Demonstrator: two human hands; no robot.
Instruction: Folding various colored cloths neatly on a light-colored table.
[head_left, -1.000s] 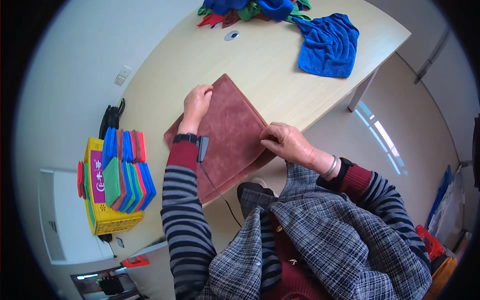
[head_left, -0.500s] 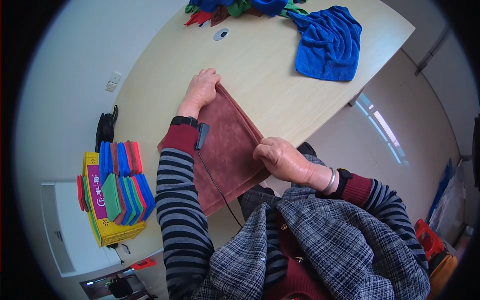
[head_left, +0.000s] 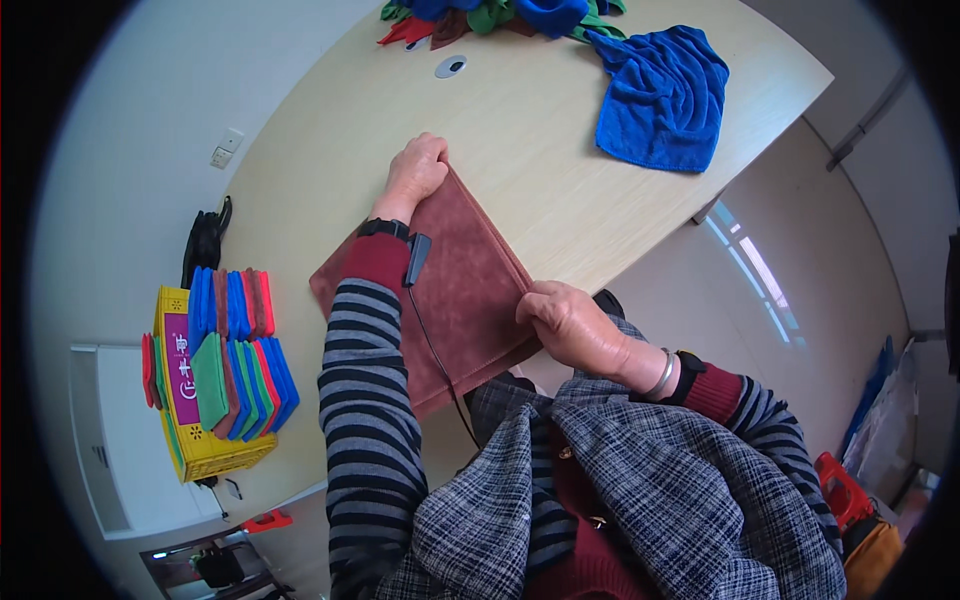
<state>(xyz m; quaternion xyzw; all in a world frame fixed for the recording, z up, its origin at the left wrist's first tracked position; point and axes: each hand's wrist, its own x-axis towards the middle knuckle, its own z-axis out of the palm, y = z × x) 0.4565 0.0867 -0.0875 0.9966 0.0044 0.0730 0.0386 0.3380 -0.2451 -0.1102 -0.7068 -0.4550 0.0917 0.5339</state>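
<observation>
A brown towel (head_left: 460, 290), folded with its layers lined up along the right edge, lies on the pale wooden table (head_left: 330, 130) and hangs over the near edge. My left hand (head_left: 417, 170) grips its far corner with the fingers curled round it. At the near right corner my right hand (head_left: 568, 322) pinches the edge between thumb and bent fingers. Between both hands the long edge runs straight. My left sleeve and a thin black cable cover part of the cloth.
A blue towel (head_left: 668, 100) lies crumpled at the far right of the table, beside a heap of blue, green, red and brown cloths (head_left: 490, 14). On the left stands a yellow basket (head_left: 222, 458) with folded cloths (head_left: 245, 385) stacked in it. A round cable hole (head_left: 451, 67) sits in the tabletop.
Both hands have shifted slightly right with the towel's edge, keeping hold of its corners. More of the towel's left corner shows beside my left sleeve. The whole view has tilted a little.
</observation>
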